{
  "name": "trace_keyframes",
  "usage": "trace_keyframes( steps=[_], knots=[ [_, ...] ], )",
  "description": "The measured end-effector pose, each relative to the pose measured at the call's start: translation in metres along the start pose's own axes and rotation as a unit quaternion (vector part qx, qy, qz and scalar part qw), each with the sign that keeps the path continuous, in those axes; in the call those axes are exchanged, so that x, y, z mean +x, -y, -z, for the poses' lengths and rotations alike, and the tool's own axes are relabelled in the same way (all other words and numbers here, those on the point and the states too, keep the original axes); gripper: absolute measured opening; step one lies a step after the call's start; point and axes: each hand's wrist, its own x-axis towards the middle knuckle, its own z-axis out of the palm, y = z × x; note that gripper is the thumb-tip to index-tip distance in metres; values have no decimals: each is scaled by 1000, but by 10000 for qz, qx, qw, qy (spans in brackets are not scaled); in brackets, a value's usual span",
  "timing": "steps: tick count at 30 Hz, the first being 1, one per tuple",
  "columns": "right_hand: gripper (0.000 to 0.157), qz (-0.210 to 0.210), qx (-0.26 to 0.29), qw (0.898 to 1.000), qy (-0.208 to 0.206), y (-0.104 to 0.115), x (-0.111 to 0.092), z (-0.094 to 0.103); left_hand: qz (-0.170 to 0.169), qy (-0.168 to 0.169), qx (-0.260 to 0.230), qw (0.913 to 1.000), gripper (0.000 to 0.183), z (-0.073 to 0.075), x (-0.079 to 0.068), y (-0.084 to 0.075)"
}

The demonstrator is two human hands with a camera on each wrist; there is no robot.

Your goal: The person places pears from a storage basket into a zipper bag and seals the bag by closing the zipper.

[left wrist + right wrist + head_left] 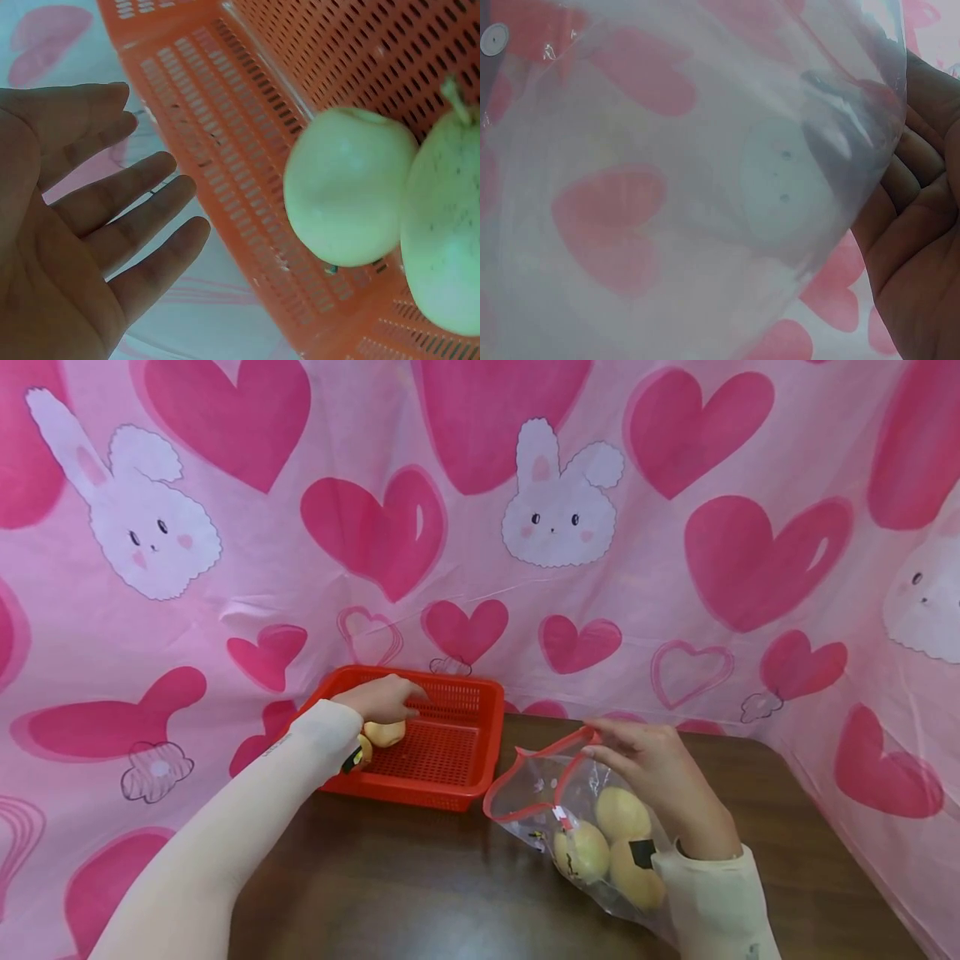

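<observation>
Fruit (386,733) lies in the far-left basket (487,743) near the left hand (381,697), loosely extended, gripping nothing. The right hand (656,764) seems to pinch the bag (576,789), presumably holding it open; three fruit inside weigh it onto the table (390,893).

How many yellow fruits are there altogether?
5 fruits visible: two in the red basket, three in the clear bag. The left sleeve may hide more.

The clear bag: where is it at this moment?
In the head view, the clear bag sits on the table right of the red basket, its red rim held by the right hand.
</observation>
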Motion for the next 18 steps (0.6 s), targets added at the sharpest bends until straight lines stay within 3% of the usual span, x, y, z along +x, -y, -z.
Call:
trace_keyframes(
  steps=[12,18],
  knots=[
    [42,-141,85,9999,22,1,-1,0,330,301,312,9985,44,-3,15,14],
    [42,15,-83,10000,-33,1,-1,1,552,372,92,9977,48,-5,19,22]
  ],
)
